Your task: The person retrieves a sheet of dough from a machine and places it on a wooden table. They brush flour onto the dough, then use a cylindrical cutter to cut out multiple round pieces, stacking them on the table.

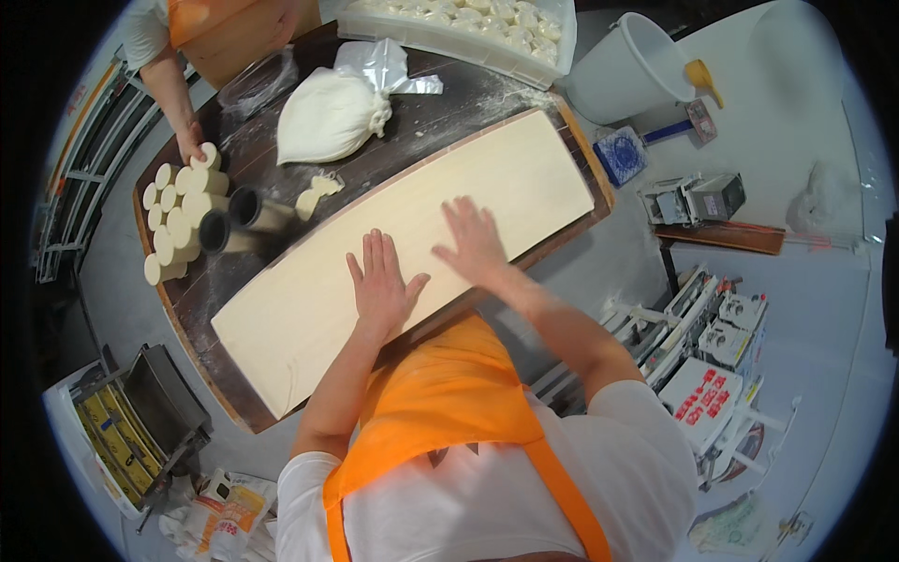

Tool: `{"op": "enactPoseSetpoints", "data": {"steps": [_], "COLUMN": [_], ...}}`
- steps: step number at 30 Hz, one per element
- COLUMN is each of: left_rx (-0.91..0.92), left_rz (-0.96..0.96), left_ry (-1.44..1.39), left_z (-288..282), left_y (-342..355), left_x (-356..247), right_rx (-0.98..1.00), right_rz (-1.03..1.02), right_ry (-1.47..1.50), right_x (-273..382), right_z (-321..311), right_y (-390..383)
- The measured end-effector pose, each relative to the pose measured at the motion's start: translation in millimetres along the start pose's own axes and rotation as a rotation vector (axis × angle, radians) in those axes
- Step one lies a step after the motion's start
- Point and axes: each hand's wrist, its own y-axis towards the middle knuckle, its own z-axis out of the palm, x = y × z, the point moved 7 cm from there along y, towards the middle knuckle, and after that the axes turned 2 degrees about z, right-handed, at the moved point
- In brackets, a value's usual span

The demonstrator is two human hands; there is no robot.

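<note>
A long, pale sheet of dough [281, 323] lies flat across the dark wooden table, slanting from lower left to upper right. My left hand [382, 286] rests flat on its near middle, fingers spread. Farther right, my right hand [473, 242] also lies on the sheet with its fingers apart, slightly blurred. Neither hand holds anything. Beyond the sheet's far edge are two dark cylinders [245, 208] and a few small dough scraps [318, 192]. Several short, pale dough rounds [178, 225] stand in a cluster at the table's left.
A co-worker's hand [192, 140] touches the cluster of rounds. A tied bag of white dough or flour [328, 117] sits at the back, near a white tray [459, 42] of wrapped pieces. A white bucket [623, 75] and a blue-headed brush [621, 155] stand right of the table.
</note>
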Motion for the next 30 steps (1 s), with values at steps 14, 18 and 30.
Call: {"op": "enactPoseSetpoints", "data": {"steps": [14,18,30], "left_rx": [0.042,0.035,0.031], "left_rz": [0.131,0.184,0.15], "left_ry": [0.107,0.147,0.085], "left_z": [53,53,63], "left_y": [208,235,288], "left_x": [-173,-193,-228], "right_rx": [0.081,-0.044,-0.026], "right_rz": [0.174,0.092,0.096], "right_ry": [-0.106,-0.086,-0.048], "right_x": [-281,-256,-279], "right_z": [-42,-68,-60], "right_y": [157,120,54]}}
